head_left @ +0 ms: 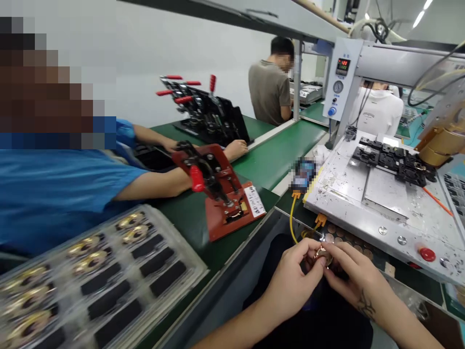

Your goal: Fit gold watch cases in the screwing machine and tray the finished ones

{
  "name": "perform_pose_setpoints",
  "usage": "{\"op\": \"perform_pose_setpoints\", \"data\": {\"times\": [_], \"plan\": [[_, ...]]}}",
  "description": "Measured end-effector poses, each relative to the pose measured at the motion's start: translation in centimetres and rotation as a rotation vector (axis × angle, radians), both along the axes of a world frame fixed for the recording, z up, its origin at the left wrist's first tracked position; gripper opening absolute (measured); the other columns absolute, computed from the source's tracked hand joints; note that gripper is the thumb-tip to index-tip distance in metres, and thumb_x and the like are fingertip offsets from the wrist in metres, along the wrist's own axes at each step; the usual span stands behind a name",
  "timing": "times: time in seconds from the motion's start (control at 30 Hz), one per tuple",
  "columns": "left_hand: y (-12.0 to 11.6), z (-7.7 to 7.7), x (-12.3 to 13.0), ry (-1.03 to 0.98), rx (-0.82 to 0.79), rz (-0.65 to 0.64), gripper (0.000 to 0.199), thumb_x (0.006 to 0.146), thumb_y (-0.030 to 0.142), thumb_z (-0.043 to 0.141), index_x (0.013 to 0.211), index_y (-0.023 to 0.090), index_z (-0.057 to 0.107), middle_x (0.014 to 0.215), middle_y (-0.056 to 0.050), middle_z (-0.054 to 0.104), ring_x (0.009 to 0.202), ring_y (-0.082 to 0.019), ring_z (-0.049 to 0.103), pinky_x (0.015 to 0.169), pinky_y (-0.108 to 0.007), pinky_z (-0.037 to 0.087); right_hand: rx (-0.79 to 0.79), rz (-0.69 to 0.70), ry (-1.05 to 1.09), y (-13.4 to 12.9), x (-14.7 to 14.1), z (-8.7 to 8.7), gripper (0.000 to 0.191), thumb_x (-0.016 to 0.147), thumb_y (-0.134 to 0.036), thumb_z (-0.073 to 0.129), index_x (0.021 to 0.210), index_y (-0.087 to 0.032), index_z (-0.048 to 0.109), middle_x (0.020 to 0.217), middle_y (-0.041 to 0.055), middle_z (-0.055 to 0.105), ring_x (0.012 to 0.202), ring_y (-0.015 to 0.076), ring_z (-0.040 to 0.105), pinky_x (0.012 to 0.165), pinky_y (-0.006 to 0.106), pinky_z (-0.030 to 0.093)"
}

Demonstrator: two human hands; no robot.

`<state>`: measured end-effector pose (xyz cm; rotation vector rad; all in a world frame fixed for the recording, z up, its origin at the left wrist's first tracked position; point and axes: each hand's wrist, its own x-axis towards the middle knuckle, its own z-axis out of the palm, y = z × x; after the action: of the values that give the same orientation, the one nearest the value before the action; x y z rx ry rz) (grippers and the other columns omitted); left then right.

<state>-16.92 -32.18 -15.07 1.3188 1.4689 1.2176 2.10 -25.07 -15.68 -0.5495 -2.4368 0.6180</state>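
Both my hands meet above my lap, in front of the white bench machine. Between the fingertips is a small round metal part [322, 257] with a shiny coppery rim, like a watch case. My left hand [296, 278] pinches it from the left, with thumb and forefinger closed on its edge. From the other side my right hand [350, 271] grips it, fingers bent over the top and thumb on its face. Fingers cover much of the part, so its details are hidden. Just behind my hands, several round coppery pieces [337, 237] lie under the machine's front edge.
A clear tray [198, 264] at left holds several gold rings. A red clamp fixture [214, 228] stands beside a co-worker in blue [72, 194]. On the right, the white machine [348, 203] has a red button [427, 254]. A phone [304, 174] trails a yellow cable [291, 218].
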Motion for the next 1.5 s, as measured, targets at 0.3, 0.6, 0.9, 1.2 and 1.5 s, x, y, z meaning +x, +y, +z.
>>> {"op": "perform_pose_setpoints", "data": {"times": [0.3,0.6,0.9,1.2,1.5], "plan": [[-1.6,9.0,-9.7,0.542,0.586,0.360,0.008,0.101,0.028,0.071,0.099,0.021,0.070,0.100,-0.007,0.075,0.094,-0.022,0.068,0.090,-0.034,0.052,0.194,0.054,0.208,1.9,-5.1,1.6,0.056,0.099,-0.017,0.067,0.152,-0.028,0.053,0.114,0.0124,0.076,0.085,0.0255,0.076,0.074,0.040,0.067],[2.4,11.9,-19.3,0.865,0.740,0.217,0.055,0.107,0.041,0.049,0.057,0.026,0.029,0.057,0.003,0.037,0.059,-0.017,0.039,0.066,-0.034,0.040,-0.112,0.006,0.317,4.0,-9.6,2.4,0.034,0.096,-0.032,0.075,0.128,-0.025,0.070,0.082,0.0020,0.071,0.065,0.0192,0.068,0.063,0.032,0.060],[3.0,16.4,-26.0,0.637,0.435,0.624,0.019,0.109,0.031,0.049,0.119,0.019,0.059,0.114,-0.011,0.071,0.106,-0.025,0.069,0.096,-0.038,0.053,-0.479,0.151,0.173,7.6,-17.7,1.3,0.039,0.091,-0.047,0.078,0.117,-0.017,0.074,0.081,0.0040,0.073,0.065,0.0180,0.066,0.060,0.029,0.057],[-1.1,0.2,-24.5,0.552,-0.154,0.316,0.009,0.084,0.018,0.073,0.076,0.017,0.077,0.057,0.002,0.068,0.051,-0.018,0.065,0.055,-0.025,0.047,-0.428,0.212,0.135,8.5,-24.6,-2.7,0.026,0.081,-0.033,0.074,0.102,-0.019,0.071,0.068,-0.0033,0.060,0.057,0.0138,0.054,0.056,0.025,0.047],[2.1,-2.8,-23.6,0.511,-0.144,0.343,0.036,0.074,0.017,0.078,0.109,0.018,0.080,0.089,-0.005,0.080,0.082,-0.026,0.073,0.072,-0.029,0.051,-0.326,0.291,0.049,10.6,-26.9,-4.9,0.022,0.084,-0.023,0.068,0.106,-0.019,0.069,0.073,-0.0024,0.063,0.060,0.0138,0.055,0.059,0.025,0.046]]}}
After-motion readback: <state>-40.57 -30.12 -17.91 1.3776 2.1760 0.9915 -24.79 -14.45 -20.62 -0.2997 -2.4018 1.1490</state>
